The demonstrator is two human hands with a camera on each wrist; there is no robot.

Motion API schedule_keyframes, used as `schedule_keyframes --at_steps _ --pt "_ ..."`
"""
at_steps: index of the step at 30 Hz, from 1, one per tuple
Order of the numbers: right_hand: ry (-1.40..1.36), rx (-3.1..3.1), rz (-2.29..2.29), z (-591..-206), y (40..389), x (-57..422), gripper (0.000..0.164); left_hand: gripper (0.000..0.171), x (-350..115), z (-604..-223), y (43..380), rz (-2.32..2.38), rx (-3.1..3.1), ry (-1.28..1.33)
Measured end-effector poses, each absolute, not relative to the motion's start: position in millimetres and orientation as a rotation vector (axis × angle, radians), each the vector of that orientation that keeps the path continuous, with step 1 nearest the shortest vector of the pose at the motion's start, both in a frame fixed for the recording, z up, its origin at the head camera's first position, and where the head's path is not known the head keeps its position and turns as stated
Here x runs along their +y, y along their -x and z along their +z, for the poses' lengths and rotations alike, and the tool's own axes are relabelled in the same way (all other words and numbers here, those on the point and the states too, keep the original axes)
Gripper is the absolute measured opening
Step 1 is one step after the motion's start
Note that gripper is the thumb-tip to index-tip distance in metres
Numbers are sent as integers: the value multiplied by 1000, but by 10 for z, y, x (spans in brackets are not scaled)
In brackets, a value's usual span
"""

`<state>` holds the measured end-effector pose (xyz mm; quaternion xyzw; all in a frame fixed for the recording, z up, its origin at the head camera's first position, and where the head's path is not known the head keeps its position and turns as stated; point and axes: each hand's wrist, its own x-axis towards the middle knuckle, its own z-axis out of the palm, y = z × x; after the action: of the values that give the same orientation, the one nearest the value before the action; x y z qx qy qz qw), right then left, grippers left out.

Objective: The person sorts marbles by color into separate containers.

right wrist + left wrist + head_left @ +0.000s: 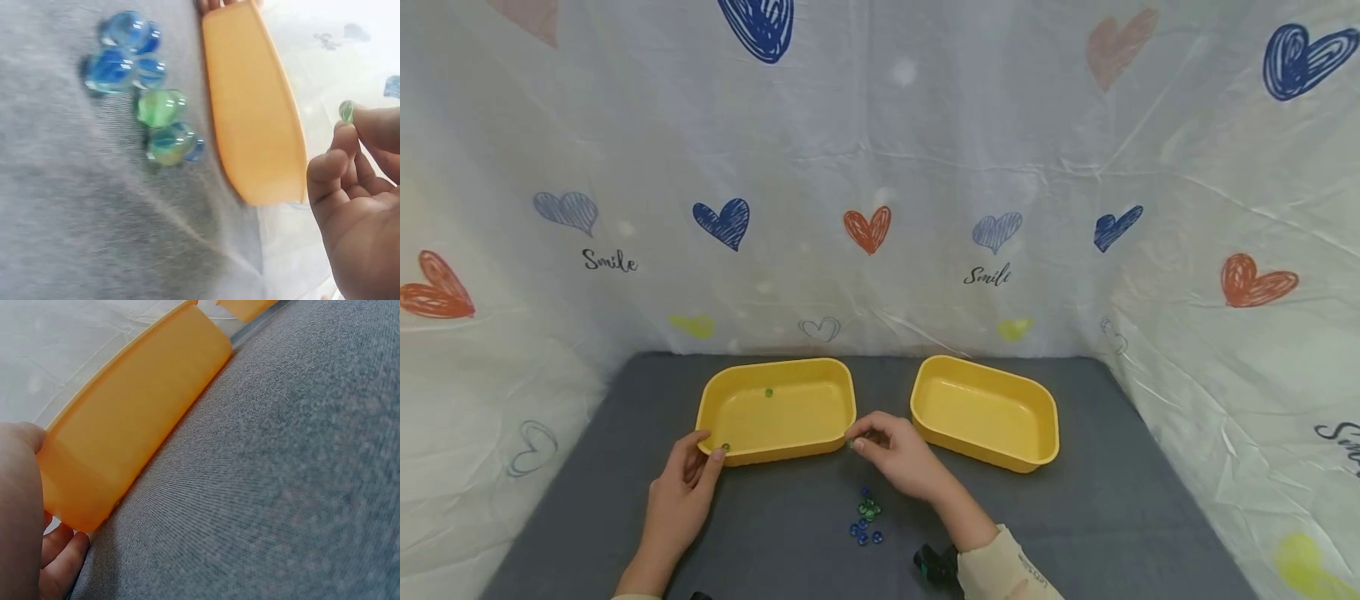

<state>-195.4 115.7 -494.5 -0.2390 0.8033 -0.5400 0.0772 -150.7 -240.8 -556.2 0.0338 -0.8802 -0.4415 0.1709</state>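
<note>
My left hand grips the front left corner of a yellow tray, thumb and fingers about its rim and wall. Inside that tray lie a green marble near the back and another marble at the front left. Between thumb and fingertip, my right hand pinches a green marble, held up by the tray's front right corner. Several blue and green marbles lie loose in a cluster on the grey cloth, below the right hand.
To the right stands a second yellow tray, angled. A dark object is by the right sleeve. The grey cloth covers the table, and a white curtain with hearts hangs behind and at the sides.
</note>
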Motion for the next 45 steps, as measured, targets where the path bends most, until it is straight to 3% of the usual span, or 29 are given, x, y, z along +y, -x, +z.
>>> schedule_keyframes --at_steps 22,45 --pt "701 2405 -1732 -4653 2296 853 20 50 -2379 -5587 1521 -1266 -2480 -95" --pt "560 2398 -1803 -4781 2403 559 19 48 -2408 -5584 1506 -1209 -2496 -104"
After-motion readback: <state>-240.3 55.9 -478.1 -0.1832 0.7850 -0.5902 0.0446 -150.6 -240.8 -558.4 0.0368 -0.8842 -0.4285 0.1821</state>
